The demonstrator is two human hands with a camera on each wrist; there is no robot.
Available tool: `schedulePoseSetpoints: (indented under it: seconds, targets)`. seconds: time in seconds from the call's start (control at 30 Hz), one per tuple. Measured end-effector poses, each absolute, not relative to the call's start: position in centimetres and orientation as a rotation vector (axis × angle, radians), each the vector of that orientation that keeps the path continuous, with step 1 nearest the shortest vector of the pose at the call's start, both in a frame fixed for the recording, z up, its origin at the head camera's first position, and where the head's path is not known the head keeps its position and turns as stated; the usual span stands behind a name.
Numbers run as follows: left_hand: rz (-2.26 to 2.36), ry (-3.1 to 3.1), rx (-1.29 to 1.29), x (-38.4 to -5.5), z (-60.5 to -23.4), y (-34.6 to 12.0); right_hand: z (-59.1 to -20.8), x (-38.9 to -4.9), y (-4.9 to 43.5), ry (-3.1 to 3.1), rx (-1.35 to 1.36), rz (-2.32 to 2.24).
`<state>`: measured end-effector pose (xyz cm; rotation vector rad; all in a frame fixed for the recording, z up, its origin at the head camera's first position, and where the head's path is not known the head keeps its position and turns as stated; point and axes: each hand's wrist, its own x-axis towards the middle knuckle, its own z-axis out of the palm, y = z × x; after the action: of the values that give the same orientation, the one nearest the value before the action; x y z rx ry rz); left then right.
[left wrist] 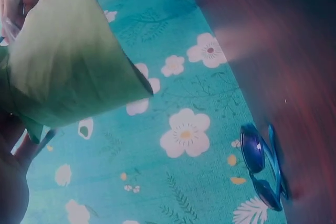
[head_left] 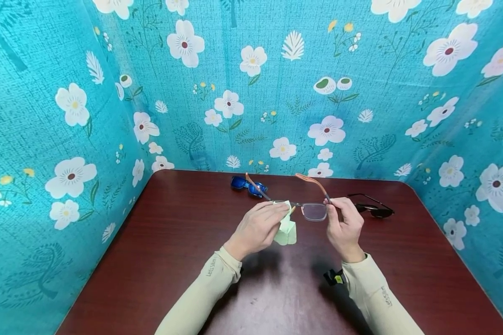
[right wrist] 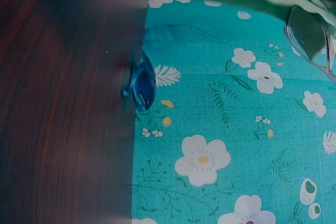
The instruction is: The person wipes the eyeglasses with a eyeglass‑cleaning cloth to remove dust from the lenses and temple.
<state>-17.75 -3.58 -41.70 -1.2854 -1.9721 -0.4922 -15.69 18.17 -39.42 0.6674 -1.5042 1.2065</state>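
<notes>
Both hands hold a pair of eyeglasses [head_left: 314, 212] above the table, its orange-brown temples unfolded and pointing away from the person. My left hand [head_left: 255, 227] pinches a pale green cloth [head_left: 287, 232] over the lens on the left, which is mostly hidden. A loose end of the cloth hangs below the fingers. At the right end of the frame, my right hand [head_left: 345, 225] pinches the corner near the hinge, leaving that lens bare. In the left wrist view the cloth [left wrist: 73, 56] covers much of the glasses. One rimmed lens [right wrist: 307, 30] shows beside the cloth in the right wrist view.
Blue sunglasses [head_left: 239, 182] lie near the back edge of the dark red table [head_left: 172, 246], behind the left hand. Dark sunglasses [head_left: 380, 212] lie to the right, partly behind the right hand. Blue floral fabric [head_left: 251, 111] stands around the table's back and sides.
</notes>
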Motion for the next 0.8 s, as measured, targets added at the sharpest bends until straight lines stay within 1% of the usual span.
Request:
schedulePoseSetpoints:
  seconds: [0.17,0.43,0.57,0.8]
  targets:
    - [-0.487,-1.985,-1.275,-17.9,-42.2,-4.6,-39.5,-15.9,18.6,-1.513,0.645,1.161]
    - [-0.559,-1.978,-1.154,-18.5,-43.1,-5.7,-39.9,-16.2,19.3,-1.597,0.537,1.097]
    - [-0.588,-1.905,-1.133,-18.4,-42.9,-5.2,-39.9,-16.2,19.0,-1.638,0.542,1.081]
    - [-0.569,-1.834,-1.138,-17.9,-42.4,-2.9,-39.9,-16.1,17.3,-1.665,0.653,1.041]
